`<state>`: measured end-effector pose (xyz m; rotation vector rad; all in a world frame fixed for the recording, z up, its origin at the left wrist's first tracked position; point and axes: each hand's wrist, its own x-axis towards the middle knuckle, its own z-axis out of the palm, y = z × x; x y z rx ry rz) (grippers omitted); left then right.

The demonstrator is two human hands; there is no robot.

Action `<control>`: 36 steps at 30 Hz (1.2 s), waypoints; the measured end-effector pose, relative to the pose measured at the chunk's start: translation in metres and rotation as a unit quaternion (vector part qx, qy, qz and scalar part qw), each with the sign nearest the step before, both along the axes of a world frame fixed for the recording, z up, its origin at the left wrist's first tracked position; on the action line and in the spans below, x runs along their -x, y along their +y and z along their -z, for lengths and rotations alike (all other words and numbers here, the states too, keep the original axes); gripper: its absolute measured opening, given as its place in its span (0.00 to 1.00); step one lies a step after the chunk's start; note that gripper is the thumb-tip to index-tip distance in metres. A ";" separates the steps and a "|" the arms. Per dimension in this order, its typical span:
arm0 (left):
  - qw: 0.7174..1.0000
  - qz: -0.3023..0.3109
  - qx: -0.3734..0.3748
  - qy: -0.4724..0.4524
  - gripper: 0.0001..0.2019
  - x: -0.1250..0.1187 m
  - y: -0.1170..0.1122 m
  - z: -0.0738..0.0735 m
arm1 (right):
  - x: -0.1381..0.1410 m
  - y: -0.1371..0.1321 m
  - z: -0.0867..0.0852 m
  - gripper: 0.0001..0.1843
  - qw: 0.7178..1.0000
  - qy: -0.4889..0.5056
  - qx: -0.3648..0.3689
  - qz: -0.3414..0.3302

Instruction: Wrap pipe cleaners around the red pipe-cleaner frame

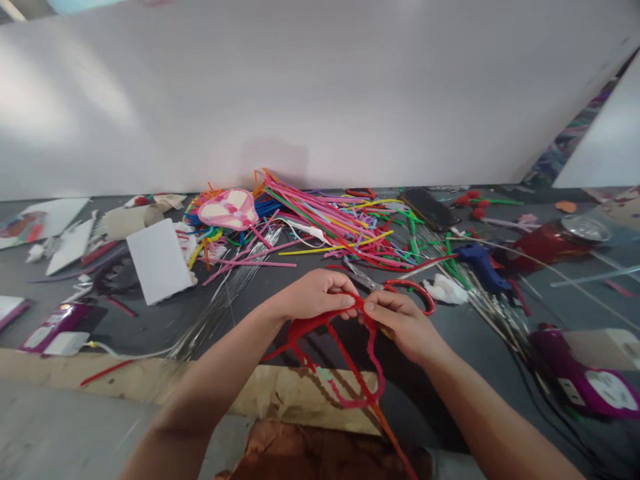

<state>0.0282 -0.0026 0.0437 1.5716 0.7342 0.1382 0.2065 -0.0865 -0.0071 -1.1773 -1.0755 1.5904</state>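
My left hand and my right hand meet above the table's front edge, thumbs and fingers pinched on a shape of red fuzzy pipe cleaners. The shape hangs below my hands as a bent loop with a pinkish-red lower edge. A straight red strand crosses it and runs down into an orange-red tail. Exactly where the strands join is hidden by my fingertips. Just behind my right hand lie red-handled scissors, their blades pointing left and away.
Behind my hands is a heap of coloured pipe cleaners with a pink-and-cream craft piece. Right stand a blue glue gun, a red can and a purple power strip. A white card lies left.
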 end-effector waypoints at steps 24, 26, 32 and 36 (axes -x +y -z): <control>0.975 0.037 -0.205 0.079 0.08 -0.012 0.006 0.006 | -0.006 0.005 -0.003 0.17 0.978 -0.192 -0.076 -0.020; 0.972 0.042 -0.215 0.082 0.08 -0.013 0.006 0.007 | -0.006 0.005 -0.003 0.16 0.976 -0.202 -0.082 -0.020; 0.965 0.055 -0.242 0.088 0.08 -0.013 0.006 0.009 | -0.004 0.005 -0.006 0.14 0.969 -0.230 -0.090 -0.012; 0.962 0.061 -0.251 0.094 0.07 -0.014 0.005 0.008 | -0.004 0.005 -0.007 0.13 0.966 -0.241 -0.088 -0.016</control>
